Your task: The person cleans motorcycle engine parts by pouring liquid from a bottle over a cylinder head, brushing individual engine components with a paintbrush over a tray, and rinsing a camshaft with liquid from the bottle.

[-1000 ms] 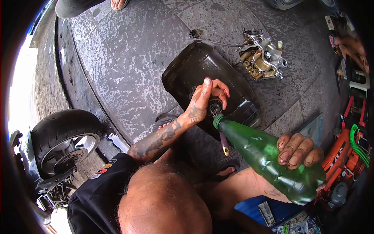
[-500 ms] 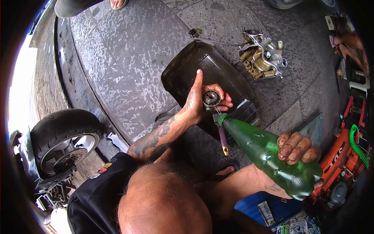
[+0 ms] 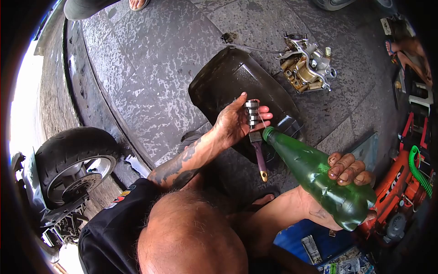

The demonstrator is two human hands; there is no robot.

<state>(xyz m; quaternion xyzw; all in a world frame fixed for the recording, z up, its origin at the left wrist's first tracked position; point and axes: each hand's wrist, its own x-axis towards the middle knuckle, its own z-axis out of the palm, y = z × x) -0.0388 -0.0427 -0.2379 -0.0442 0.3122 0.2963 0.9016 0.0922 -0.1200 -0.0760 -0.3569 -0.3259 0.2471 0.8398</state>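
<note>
Over the black plastic pan [image 3: 214, 77], my left hand [image 3: 232, 123] holds a small shiny camshaft [image 3: 251, 115], its lobes facing up and its length across my fingers. My right hand [image 3: 349, 171] is wrapped around a green plastic bottle [image 3: 315, 173], tilted so that its capped neck points at the camshaft. A thin stream of liquid runs from the cap to the part. Below the bottle's neck, a brush [image 3: 260, 157] with a purple handle leans over the pan's near edge; my left hand and the bottle partly cover its head.
Behind the pan on the tiled floor lies a metal engine cylinder head [image 3: 305, 64]. A motorcycle wheel [image 3: 77, 166] stands at left. To the right are a red machine [image 3: 388, 192] and a green coiled hose [image 3: 419, 169]. Another person's foot [image 3: 138, 4] shows at the top.
My left hand has turned the camshaft from end-on to lengthwise, so its lobes now show. The bottle's mouth has shifted slightly right and up.
</note>
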